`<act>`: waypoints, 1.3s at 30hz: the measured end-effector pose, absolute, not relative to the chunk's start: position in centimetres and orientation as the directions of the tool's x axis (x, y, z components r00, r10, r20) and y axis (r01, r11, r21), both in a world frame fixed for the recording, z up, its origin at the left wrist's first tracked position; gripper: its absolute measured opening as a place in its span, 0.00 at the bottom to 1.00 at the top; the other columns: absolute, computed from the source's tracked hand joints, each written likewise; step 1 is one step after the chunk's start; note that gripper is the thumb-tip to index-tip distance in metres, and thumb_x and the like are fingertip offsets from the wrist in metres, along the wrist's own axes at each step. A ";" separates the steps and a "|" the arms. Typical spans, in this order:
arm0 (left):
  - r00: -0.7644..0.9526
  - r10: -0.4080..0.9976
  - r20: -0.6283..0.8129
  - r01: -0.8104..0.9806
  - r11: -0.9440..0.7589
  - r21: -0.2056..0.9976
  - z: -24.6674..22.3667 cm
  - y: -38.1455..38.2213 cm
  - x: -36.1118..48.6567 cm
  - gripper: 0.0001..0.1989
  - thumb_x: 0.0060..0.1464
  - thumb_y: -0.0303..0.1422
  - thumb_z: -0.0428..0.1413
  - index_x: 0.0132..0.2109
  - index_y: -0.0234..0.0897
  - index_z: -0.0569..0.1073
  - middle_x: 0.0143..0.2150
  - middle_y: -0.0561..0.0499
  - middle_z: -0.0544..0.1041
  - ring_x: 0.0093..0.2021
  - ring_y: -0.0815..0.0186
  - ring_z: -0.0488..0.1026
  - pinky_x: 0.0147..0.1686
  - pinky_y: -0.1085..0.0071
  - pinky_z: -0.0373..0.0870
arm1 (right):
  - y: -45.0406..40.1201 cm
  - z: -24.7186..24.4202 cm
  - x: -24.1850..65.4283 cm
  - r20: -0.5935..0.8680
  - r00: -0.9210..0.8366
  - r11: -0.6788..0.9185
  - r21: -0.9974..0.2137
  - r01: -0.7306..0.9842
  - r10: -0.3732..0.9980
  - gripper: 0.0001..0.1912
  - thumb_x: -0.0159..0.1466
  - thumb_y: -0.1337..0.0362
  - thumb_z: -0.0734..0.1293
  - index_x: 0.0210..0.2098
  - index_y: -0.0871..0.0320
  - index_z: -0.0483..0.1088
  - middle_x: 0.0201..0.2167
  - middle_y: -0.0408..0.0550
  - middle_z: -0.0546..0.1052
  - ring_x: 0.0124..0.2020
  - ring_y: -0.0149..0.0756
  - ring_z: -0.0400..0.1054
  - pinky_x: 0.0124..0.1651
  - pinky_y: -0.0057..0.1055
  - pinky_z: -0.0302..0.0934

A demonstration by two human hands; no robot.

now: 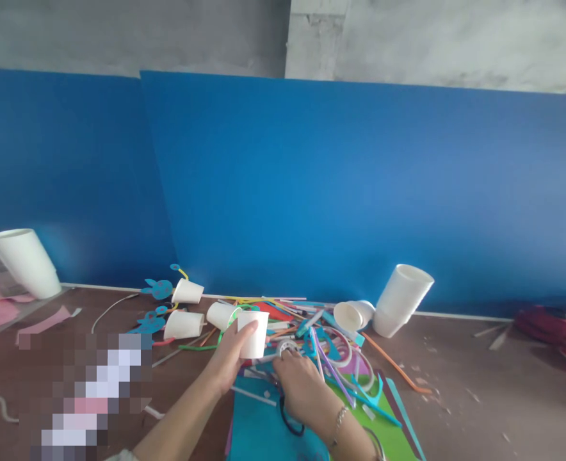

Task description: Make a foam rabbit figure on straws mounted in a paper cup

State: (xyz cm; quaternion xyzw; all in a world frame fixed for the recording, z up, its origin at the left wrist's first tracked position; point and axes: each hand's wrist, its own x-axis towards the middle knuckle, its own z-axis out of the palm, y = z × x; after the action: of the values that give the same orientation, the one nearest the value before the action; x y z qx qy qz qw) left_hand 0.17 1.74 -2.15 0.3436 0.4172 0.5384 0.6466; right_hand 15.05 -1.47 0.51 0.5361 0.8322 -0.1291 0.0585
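Observation:
My left hand (230, 355) is closed around a white paper cup (254, 334), with the thumb across its side. My right hand (298, 378) reaches down into the pile of craft pieces, its fingers bent and mostly hidden. A white ring-shaped roll (289, 346) lies just beyond its knuckles. Scissors with a dark handle (290, 417) lie partly beneath this hand, on the blue sheet (258, 432). Close to the left hand, another paper cup (223, 315) lies tipped, with a green pipe or straw (199, 347) near it.
Two tipped cups (185, 324) with blue rabbit-like cutouts (159, 289) lie on the left. At right are another tipped cup (353, 315), a leaning cup stack (402, 301) and an orange straw (396, 363). A blue partition (283, 192) stands behind the table.

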 end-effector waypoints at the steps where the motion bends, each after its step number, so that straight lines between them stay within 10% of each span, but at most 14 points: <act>1: 0.057 0.987 -0.151 -0.416 0.161 0.895 -2.1 1.8 0.0 0.30 0.44 0.44 0.63 0.51 0.34 0.68 0.38 0.44 0.78 0.36 0.59 0.78 0.30 0.71 0.71 | -1.4 0.5 15.4 -0.228 -0.426 0.394 -0.172 0.903 0.875 0.19 0.53 0.77 0.63 0.44 0.64 0.72 0.46 0.62 0.73 0.48 0.53 0.68 0.44 0.38 0.61; 9: -0.084 0.995 -0.052 -0.397 0.014 0.918 -1.8 2.4 -1.0 0.32 0.48 0.46 0.60 0.57 0.36 0.64 0.51 0.41 0.74 0.47 0.55 0.74 0.37 0.69 0.71 | 0.2 1.4 19.8 -0.149 -0.470 0.303 -0.590 0.748 0.870 0.34 0.56 0.75 0.57 0.63 0.59 0.57 0.42 0.52 0.76 0.45 0.41 0.68 0.47 0.35 0.58; 17: -0.081 0.994 -0.076 -0.337 0.045 0.941 -1.8 2.2 -0.4 0.34 0.48 0.45 0.59 0.59 0.44 0.56 0.41 0.49 0.75 0.33 0.64 0.75 0.31 0.70 0.71 | 0.2 2.8 19.2 0.042 -0.518 0.140 -0.979 0.151 0.854 0.35 0.61 0.68 0.61 0.66 0.51 0.49 0.32 0.43 0.72 0.31 0.31 0.66 0.34 0.29 0.62; 23: -0.003 1.000 0.024 -0.278 -0.024 0.960 -1.6 1.7 0.0 0.26 0.44 0.44 0.62 0.47 0.43 0.61 0.34 0.54 0.75 0.27 0.69 0.72 0.25 0.76 0.67 | 0.1 3.4 18.4 0.214 -0.348 0.289 -0.940 0.181 0.913 0.22 0.64 0.58 0.62 0.58 0.52 0.64 0.42 0.49 0.76 0.39 0.36 0.70 0.43 0.33 0.66; 29: -0.054 0.996 0.072 -0.256 -0.083 0.963 -1.7 2.0 -0.2 0.22 0.46 0.45 0.61 0.41 0.41 0.61 0.29 0.57 0.70 0.27 0.71 0.68 0.25 0.77 0.65 | -1.0 3.7 17.8 0.189 -0.371 0.382 -0.731 0.565 0.909 0.21 0.68 0.59 0.57 0.59 0.53 0.64 0.28 0.45 0.78 0.28 0.36 0.71 0.34 0.30 0.63; 39: -0.022 0.987 0.156 -0.160 -0.158 0.974 -1.6 1.9 -0.4 0.16 0.50 0.43 0.59 0.35 0.37 0.65 0.27 0.56 0.68 0.28 0.70 0.66 0.29 0.75 0.61 | -1.6 3.3 16.6 0.164 -0.436 0.459 -0.470 0.754 0.885 0.25 0.64 0.68 0.56 0.60 0.50 0.63 0.39 0.49 0.81 0.39 0.41 0.75 0.35 0.27 0.60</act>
State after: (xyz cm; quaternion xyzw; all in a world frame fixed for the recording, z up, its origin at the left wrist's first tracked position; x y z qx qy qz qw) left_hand -0.37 1.88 -1.64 0.4936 0.4192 0.5790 0.4954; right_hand 16.56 -1.63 3.27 0.4929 0.8310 -0.1661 -0.1970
